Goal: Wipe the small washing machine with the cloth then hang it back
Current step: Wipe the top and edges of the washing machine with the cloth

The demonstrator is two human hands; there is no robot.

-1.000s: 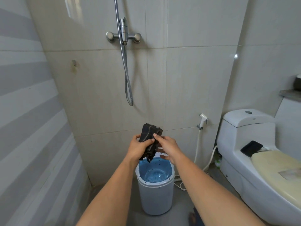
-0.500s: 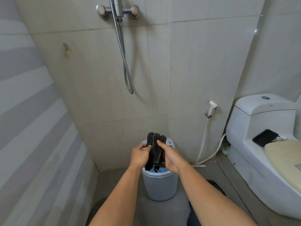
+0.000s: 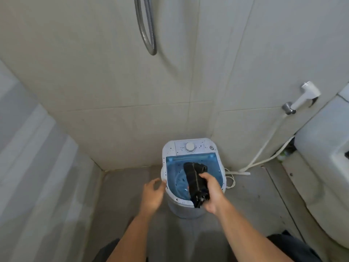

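Small washing machine (image 3: 192, 203) on the grey floor (image 3: 132, 195) in the corner, pushed up near the tiled back wall (image 3: 105, 82). White top rim speckled with dark spots, see-through blue lid (image 3: 175, 173) over the tub, round white dial (image 3: 189, 147) and a smaller button (image 3: 211, 147) on the panel along the far edge.

Dark cloth (image 3: 196, 181) bunched up lengthwise, hanging right above the blue lid (touching the lid or just hovering over it? can't tell from this angle). Upper end fanned out over the middle of the lid, lower end dangling past the near rim.

Right hand (image 3: 212, 193) clenched around the lower half of the cloth, fingers wrapped over it, thumb side toward the camera. Left hand (image 3: 152, 193) just beside the machine's left rim, fingers loosely spread and holding nothing, fingertips right at the edge of the rim (a bit motion-blurred, so contact is unclear).

Further out: loop of a metal shower hose (image 3: 146, 35) hanging down the back wall above the machine. White bidet sprayer (image 3: 306, 95) in its wall holder off to the right, its white hose (image 3: 264, 148) running down to the floor behind the machine. Thin white cord (image 3: 231, 181) coiled on the floor right of the machine. Edge of a white toilet (image 3: 324, 167) at the far right. Striped grey-and-white wall (image 3: 34, 167) on the left. Both bare forearms coming in from the bottom, dark trouser fabric (image 3: 290, 246) at the bottom corners.
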